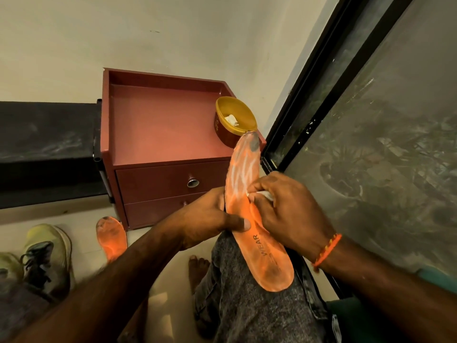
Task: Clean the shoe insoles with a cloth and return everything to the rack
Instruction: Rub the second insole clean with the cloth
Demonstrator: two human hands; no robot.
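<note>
An orange insole (247, 184) with white streaks and a dark toe smudge lies along my raised knee, toe pointing away. My left hand (210, 219) grips its left edge, thumb pressed on top near the middle. My right hand (284, 209) pinches a small white cloth (263, 194) against the insole's middle. A second orange insole (111, 237) lies on the floor by the cabinet. A yellow-green shoe (47, 256) with dark laces sits at lower left, with part of another shoe (7, 266) at the frame's left edge.
A maroon two-drawer cabinet (160, 134) stands against the wall. On its top right corner sits an open yellow-rimmed tub (235, 122) holding white wipes. A black shelf (47, 149) runs to the left. A black-framed window (321, 100) lines the right side.
</note>
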